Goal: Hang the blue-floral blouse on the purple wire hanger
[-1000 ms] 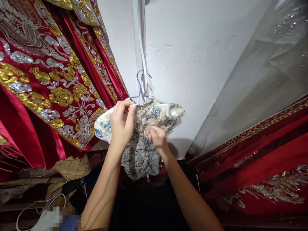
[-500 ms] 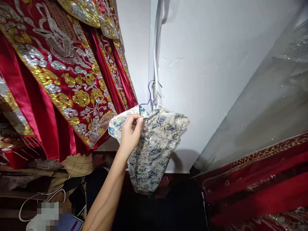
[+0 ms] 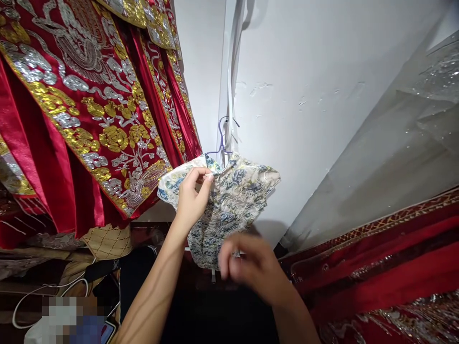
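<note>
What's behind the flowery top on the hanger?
The white wall shows past the flowery top, and a purple hanger pokes up above it. The top hides the hanger's lower part and whatever is straight behind, so I can't see that.

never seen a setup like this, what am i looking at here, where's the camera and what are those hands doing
There is no machine here: these are a person's own bare hands, seen from a camera worn on the head, looking forward and down. A floral garment hangs from a purple hanger before a white wall. The left hand pinches it at the neckline. The right hand is blurred, in front of its lower part; whether it holds anything is unclear. At the left hangs red embroidered cloth.
</note>
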Tool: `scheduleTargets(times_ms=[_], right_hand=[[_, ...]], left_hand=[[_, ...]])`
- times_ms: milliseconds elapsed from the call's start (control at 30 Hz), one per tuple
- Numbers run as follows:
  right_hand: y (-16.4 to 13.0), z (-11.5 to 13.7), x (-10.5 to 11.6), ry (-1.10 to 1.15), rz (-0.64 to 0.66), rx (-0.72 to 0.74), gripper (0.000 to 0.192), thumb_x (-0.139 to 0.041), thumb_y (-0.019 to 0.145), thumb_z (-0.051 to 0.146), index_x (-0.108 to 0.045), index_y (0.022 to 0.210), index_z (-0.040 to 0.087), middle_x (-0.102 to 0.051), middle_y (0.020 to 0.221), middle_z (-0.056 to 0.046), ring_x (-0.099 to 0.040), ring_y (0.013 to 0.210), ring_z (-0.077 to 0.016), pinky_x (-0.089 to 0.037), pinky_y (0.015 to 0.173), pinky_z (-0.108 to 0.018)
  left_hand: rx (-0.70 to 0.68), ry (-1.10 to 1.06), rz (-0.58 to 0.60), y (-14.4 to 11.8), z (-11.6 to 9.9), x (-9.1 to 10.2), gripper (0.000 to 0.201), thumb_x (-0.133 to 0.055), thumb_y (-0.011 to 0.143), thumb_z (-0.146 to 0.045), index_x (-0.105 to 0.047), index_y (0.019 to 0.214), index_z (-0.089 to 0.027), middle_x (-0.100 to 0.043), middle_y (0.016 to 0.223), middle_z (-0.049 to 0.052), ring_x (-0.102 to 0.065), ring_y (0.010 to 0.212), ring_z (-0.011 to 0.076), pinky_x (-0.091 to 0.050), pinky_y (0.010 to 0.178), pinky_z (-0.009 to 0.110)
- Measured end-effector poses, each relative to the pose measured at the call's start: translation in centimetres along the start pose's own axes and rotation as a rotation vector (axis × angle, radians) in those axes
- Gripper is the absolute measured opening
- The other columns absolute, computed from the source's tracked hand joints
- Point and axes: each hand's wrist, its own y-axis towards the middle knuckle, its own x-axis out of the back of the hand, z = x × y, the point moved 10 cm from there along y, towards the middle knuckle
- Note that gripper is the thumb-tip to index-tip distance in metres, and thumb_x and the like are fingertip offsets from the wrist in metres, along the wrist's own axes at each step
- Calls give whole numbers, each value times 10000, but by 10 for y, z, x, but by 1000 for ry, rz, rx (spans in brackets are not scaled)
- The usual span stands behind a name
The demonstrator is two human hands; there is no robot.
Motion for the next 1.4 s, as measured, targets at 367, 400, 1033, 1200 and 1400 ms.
scheduleTargets(times_ms=[367, 400, 1033, 1200, 1400], right_hand=[[80, -36, 94, -129, -616, 20, 257, -549, 981, 492, -507, 964, 239, -554, 750, 22, -501, 642, -130, -387, 582, -244], [79, -36, 93, -117, -612, 23, 252, -548, 982, 488, -506, 971, 240, -554, 753, 23, -494, 631, -126, -381, 572, -243], [-15, -153, 58, 197, -645, -384, 339, -598, 860, 372, -432, 603, 225, -417, 525, 42, -320, 502, -115, -240, 504, -279], [-72, -190, 64, 401, -933, -427, 378, -606, 805, 463, -368, 606, 247, -324, 491, 66, -259, 463, -112, -225, 460, -272], [-125, -211, 81, 257, -608, -728, 334, -781, 691, 399, -561, 561, 184, -456, 438, 39, -334, 404, -86, -197, 418, -233]], left_hand=[[-96, 21, 90, 2, -25, -10, 110, -541, 1011, -293, -595, 967, -208, -624, 923, 42, -591, 864, 178, -464, 794, 303], [-101, 24, 100, 2, -26, -10, 109, -538, 1012, -291, -592, 965, -208, -621, 921, 40, -588, 857, 176, -463, 790, 303], [360, -377, -518, -71, 128, 114, 294, -561, 947, -491, -575, 779, -250, -641, 783, 31, -625, 837, 185, -553, 735, 353], [676, -530, -362, -160, 186, 17, 360, -601, 874, -573, -583, 721, -247, -658, 707, 82, -697, 817, 260, -582, 699, 422], [721, -757, -306, -168, 166, -39, 239, -647, 885, -443, -647, 943, -211, -716, 1033, 97, -688, 1059, 230, -551, 934, 371]])
